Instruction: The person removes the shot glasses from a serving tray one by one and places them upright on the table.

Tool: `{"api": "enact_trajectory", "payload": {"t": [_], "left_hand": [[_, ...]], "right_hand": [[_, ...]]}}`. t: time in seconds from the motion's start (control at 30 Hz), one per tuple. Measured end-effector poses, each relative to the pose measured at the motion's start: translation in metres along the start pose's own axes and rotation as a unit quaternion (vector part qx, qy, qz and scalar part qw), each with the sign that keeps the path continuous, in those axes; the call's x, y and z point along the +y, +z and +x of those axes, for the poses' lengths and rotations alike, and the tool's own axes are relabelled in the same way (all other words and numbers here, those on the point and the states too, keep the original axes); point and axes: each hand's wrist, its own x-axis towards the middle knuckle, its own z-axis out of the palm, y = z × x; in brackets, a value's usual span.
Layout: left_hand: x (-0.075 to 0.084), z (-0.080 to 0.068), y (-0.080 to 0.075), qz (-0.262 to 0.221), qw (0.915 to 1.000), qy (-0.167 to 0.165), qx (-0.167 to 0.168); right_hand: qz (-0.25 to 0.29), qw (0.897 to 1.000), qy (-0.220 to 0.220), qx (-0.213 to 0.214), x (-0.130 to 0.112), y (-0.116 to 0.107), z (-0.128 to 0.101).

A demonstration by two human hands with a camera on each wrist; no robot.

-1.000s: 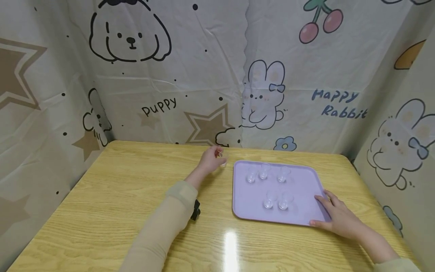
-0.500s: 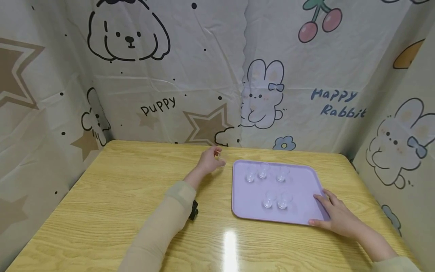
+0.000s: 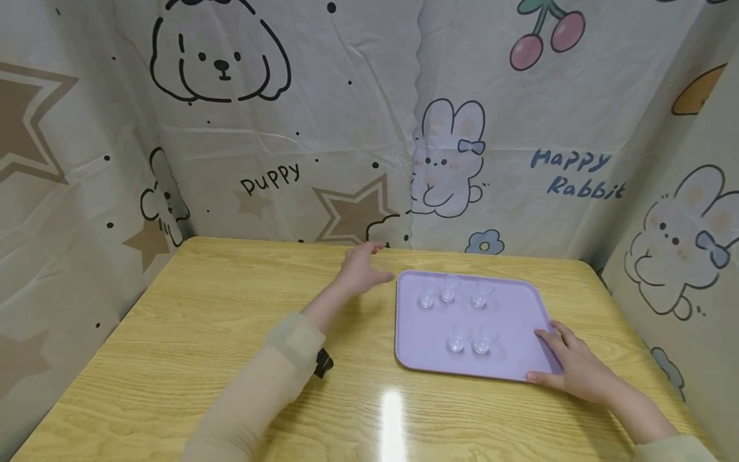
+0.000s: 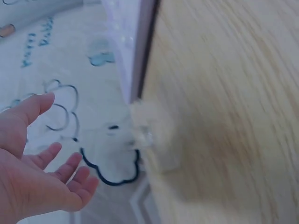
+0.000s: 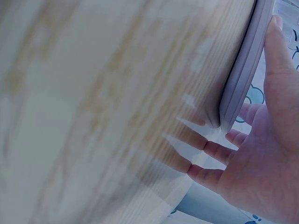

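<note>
Left hand (image 3: 359, 269) spread near clear cup (image 4: 147, 137); right hand (image 3: 580, 369) spread, touching tray (image 3: 421, 343). Cup probably light, rigid, slippery: grip sides.

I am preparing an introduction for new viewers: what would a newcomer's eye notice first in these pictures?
Probably the purple tray, on the right half of the table, bearing five clear cups. Next come the left hand, open just left of the tray, and the right hand at its near right corner. Behind, the big puppy drawing on the cloth also stands out.
</note>
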Motion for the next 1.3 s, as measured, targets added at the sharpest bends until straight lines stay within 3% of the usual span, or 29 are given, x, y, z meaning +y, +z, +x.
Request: {"api": "enact_trajectory", "payload": {"t": [0.3, 0.67, 0.83, 1.0, 1.3], "left_hand": [[0.027, -0.024, 0.001, 0.009, 0.9991, 0.040, -0.006], [0.053, -0.057, 0.027, -0.026, 0.9945, 0.098, -0.025], [0.058, -0.067, 0.047, -0.027, 0.9906, 0.130, -0.035], [0.058, -0.072, 0.067, -0.023, 0.9882, 0.141, -0.057], [0.054, -0.070, 0.090, 0.023, 0.9871, 0.127, -0.095]], "right_hand": [[0.008, 1.000, 0.000, -0.001, 0.002, 0.001, 0.001], [0.008, 1.000, 0.001, 0.004, 0.004, 0.000, 0.000], [0.003, 1.000, 0.002, 0.004, 0.004, 0.001, 0.001], [-0.001, 1.000, 0.002, 0.004, 0.003, 0.001, 0.001], [0.006, 1.000, 0.001, 0.004, 0.001, 0.001, 0.000]]}}
